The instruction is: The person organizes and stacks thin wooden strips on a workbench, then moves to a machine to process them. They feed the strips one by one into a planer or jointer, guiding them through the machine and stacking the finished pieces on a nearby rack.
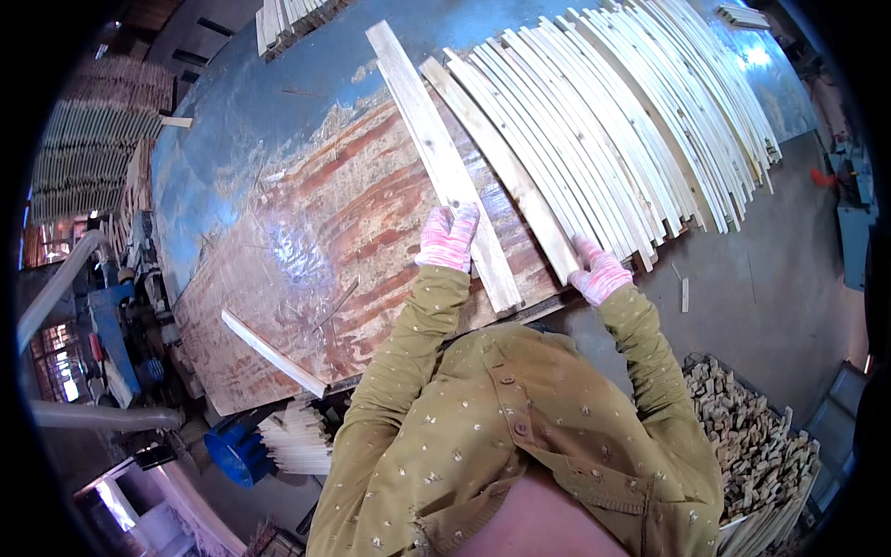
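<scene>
1. Two hands, both in pink-and-white gloves. The left hand (pixel 447 241) lies with its fingers close together over the lower part of one wide wooden strip (pixel 419 121); I cannot tell whether it pinches the strip or only rests on it.
2. The right hand (pixel 601 273) has its thumb and fingers parted at the near end of a second strip (pixel 506 167); whether they press on it I cannot tell.
3. Both strips lie lengthwise away from the person, a gap between them, the second just beside one broad row of pale strips (pixel 594 121). The row holds well over twenty, too crowded for an exact count.
4. One short strip (pixel 274 355) lies alone at the near left edge; one bundle (pixel 295 23) sits at the far edge.
5. The table (pixel 306 218) is worn: streaked brown wood nearer, blue-grey beyond, with splinters scattered about.
6. Below left stand one blue bucket (pixel 239 452) and one stack of strips (pixel 299 438); below right, one heap of short wood pieces (pixel 752 436).
7. On the grey floor (pixel 733 320) lies one small offcut (pixel 685 295). Tall stacked wood (pixel 97 139) and two pale pipes (pixel 61 283) fill the left side.
</scene>
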The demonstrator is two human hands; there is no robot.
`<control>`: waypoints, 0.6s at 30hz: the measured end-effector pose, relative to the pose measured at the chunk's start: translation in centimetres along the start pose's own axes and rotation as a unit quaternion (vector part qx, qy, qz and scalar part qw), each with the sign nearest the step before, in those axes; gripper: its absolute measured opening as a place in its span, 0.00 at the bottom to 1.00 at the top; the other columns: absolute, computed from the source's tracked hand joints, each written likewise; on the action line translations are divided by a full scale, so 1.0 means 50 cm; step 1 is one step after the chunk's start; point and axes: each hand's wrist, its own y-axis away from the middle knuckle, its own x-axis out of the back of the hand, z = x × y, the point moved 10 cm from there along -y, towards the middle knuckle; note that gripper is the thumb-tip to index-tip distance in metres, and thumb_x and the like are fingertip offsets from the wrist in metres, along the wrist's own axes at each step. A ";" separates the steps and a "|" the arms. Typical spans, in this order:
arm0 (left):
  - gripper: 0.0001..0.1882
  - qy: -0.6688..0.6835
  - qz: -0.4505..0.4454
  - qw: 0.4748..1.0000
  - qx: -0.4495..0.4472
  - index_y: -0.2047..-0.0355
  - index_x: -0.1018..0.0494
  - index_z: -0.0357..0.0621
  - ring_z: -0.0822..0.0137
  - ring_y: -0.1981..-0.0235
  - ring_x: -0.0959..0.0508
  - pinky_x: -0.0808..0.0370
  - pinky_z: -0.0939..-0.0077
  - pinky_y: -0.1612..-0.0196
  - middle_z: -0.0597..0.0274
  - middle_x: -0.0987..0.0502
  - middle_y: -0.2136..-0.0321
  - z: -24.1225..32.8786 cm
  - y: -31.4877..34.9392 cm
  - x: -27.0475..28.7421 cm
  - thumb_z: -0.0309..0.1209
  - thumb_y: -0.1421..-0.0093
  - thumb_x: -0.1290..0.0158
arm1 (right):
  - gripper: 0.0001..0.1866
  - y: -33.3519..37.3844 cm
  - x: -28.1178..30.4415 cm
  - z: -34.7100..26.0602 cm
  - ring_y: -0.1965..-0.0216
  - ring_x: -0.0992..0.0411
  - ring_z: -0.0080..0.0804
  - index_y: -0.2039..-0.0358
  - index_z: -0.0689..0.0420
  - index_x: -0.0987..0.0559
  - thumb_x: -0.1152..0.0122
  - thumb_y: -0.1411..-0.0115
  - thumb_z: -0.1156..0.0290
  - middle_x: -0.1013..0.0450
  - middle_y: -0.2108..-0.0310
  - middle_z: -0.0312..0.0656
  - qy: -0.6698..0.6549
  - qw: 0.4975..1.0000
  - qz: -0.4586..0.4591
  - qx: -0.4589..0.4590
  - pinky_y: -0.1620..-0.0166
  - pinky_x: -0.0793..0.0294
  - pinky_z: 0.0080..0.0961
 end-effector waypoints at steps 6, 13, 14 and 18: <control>0.18 -0.100 -0.004 0.991 -0.084 0.60 0.29 0.33 0.70 0.67 0.29 0.30 0.73 0.61 0.57 0.25 0.69 0.023 0.020 -0.035 0.40 0.36 0.48 | 0.18 0.059 -0.060 0.015 0.91 0.39 0.27 0.60 0.67 0.26 0.51 0.53 0.76 0.33 0.85 0.39 -0.487 0.828 -0.159 -0.228 0.90 0.41 0.24; 0.22 0.172 0.007 0.982 0.076 0.56 0.28 0.40 0.66 0.65 0.24 0.25 0.67 0.59 0.59 0.24 0.66 -0.308 -0.072 -0.090 0.48 0.33 0.56 | 0.20 0.060 0.239 0.159 0.60 0.24 0.42 0.55 0.58 0.22 0.43 0.50 0.70 0.23 0.62 0.51 0.017 0.941 0.087 -0.326 0.54 0.27 0.28; 0.22 0.189 -0.011 0.978 0.088 0.58 0.27 0.42 0.65 0.65 0.24 0.25 0.66 0.60 0.60 0.24 0.67 -0.335 -0.085 -0.123 0.49 0.33 0.56 | 0.18 0.061 0.261 0.239 0.66 0.23 0.40 0.56 0.58 0.22 0.43 0.50 0.71 0.22 0.66 0.49 -0.001 0.942 0.124 -0.312 0.58 0.26 0.29; 0.25 -0.007 -0.057 0.989 0.134 0.52 0.29 0.39 0.58 0.62 0.23 0.26 0.63 0.53 0.52 0.24 0.60 -0.398 -0.100 -0.214 0.48 0.32 0.62 | 0.15 0.059 0.295 0.312 0.81 0.29 0.30 0.63 0.60 0.22 0.40 0.51 0.68 0.27 0.79 0.42 -0.105 0.913 0.049 -0.391 0.74 0.28 0.30</control>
